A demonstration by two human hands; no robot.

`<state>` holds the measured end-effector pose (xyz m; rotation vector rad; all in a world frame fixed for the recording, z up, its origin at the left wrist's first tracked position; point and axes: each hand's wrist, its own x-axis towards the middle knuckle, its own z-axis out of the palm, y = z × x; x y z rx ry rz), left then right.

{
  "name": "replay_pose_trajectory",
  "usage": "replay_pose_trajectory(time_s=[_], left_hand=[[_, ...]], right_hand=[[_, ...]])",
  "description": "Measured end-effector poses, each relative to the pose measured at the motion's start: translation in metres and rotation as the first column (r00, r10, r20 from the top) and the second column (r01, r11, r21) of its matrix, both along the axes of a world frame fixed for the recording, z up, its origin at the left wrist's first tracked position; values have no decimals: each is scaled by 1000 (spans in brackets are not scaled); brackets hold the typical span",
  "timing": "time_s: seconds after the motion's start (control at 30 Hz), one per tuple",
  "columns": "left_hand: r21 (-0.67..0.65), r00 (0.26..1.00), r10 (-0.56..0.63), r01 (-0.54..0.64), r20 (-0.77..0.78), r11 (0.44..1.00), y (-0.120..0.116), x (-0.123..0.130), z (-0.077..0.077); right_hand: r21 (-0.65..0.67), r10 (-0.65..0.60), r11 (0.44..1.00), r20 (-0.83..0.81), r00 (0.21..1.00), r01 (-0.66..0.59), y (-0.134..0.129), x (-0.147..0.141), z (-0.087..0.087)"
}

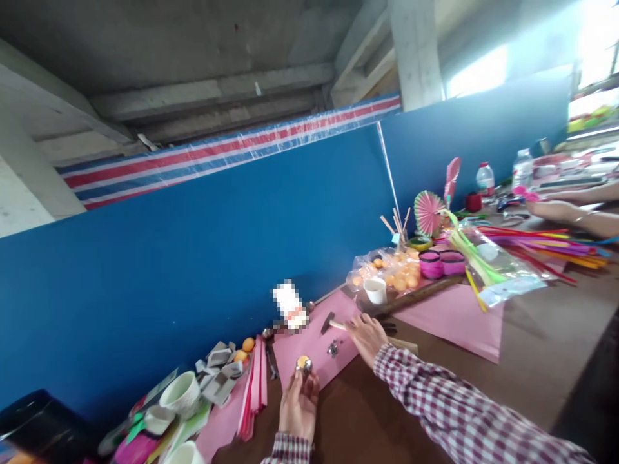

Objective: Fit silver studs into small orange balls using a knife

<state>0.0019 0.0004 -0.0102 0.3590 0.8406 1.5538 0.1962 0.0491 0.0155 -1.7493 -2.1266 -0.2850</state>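
In the lower middle of the head view, my left hand (pixel 298 406) holds up a small orange ball (pixel 303 361) with shiny metal pieces around it, pinched at the fingertips. The hammer (pixel 334 325) lies over a pink sheet (pixel 316 351), its dark head pointing left. Over its light wooden handle my right hand (pixel 368 336) has its fingers closed, partly hiding it. Between the two hands a little heap of small silvery metal bits (pixel 333 348) rests on the sheet.
Folded pink paper strips (pixel 254 393), grey card pieces (pixel 222 374) and white cups (pixel 181 393) crowd the left. Behind my right hand are a bag of orange balls (pixel 399 274) and a white cup (pixel 375 290). Another person's arms (pixel 575 209) reach in at far right.
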Motion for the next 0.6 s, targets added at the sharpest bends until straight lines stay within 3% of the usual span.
replay_pose_trajectory(time_s=[0.07, 0.13, 0.6], left_hand=[[-15, 1000, 0, 0, 0, 1000, 1, 0, 0], [-27, 1000, 5, -6, -5, 1000, 1, 1, 2], [45, 998, 50, -49, -22, 998, -3, 5, 1]], right_hand=[[29, 125, 992, -56, 991, -123, -1, -6, -1], [28, 167, 986, -51, 985, -165, -2, -13, -3], [-40, 191, 980, -130, 973, -198, 3, -17, -12]])
